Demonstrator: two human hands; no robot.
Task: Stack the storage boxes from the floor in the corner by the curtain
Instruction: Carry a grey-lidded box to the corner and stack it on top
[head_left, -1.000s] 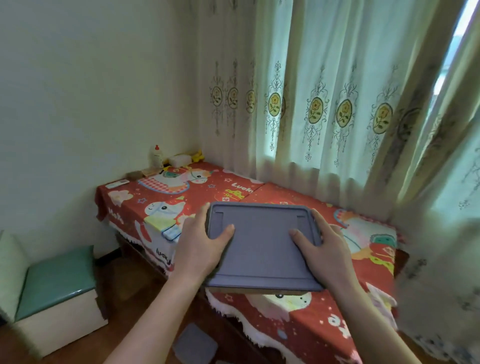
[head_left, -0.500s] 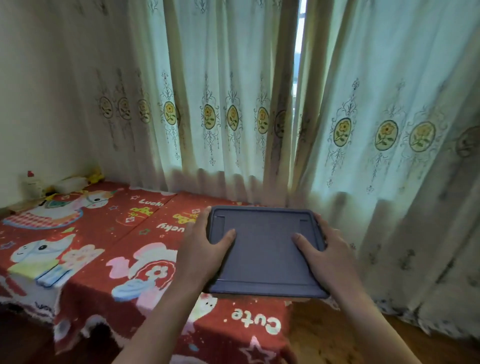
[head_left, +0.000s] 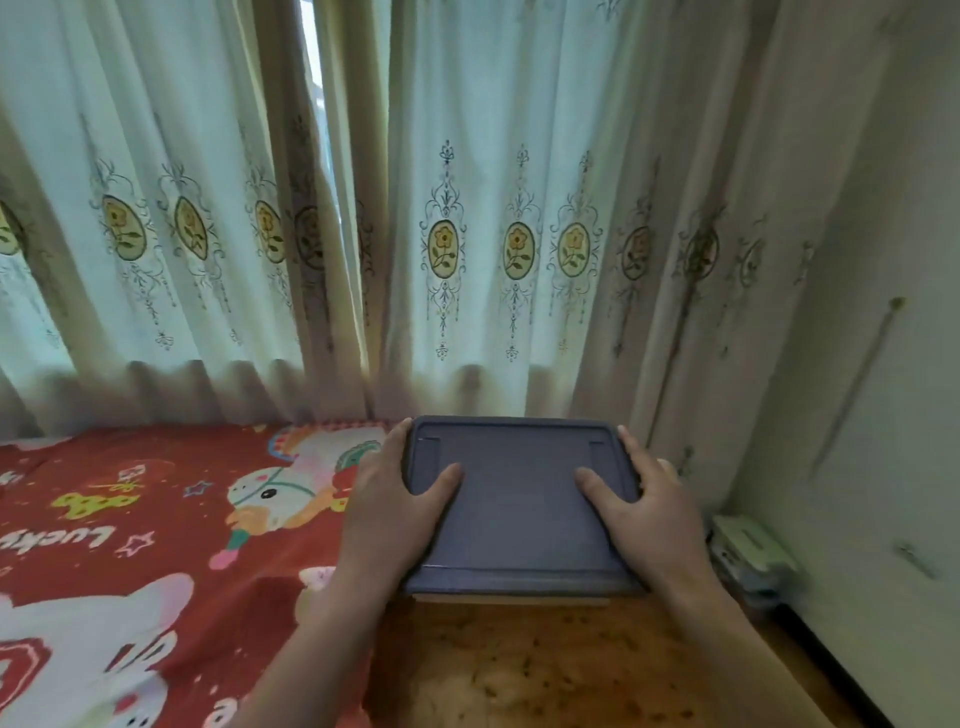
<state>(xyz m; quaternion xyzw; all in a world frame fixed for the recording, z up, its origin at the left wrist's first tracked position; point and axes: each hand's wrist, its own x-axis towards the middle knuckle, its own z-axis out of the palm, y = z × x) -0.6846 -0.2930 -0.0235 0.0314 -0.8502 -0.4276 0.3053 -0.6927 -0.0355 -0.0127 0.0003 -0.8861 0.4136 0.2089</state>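
Carrying the box (head_left: 519, 512) toward the corner is the step in hand, I judge: it hangs in the air between my two hands, lid up and roughly level, over bare wood floor (head_left: 545, 670) just right of the bed (head_left: 130, 519). My left hand (head_left: 397, 512) has its grip on the left edge, thumb lying on the lid and fingers curled over the side; my right hand (head_left: 647, 514) holds the right edge the same way. The curtain (head_left: 467, 234) hangs close ahead, and the wall (head_left: 893, 364) meets it at the right. No other boxes show in that corner, so this one looks set to start the pile. Next I would lower it flat to the floor, tucked toward curtain and wall, minding the small pale thing (head_left: 748, 545) at the skirting, which I cannot make out.
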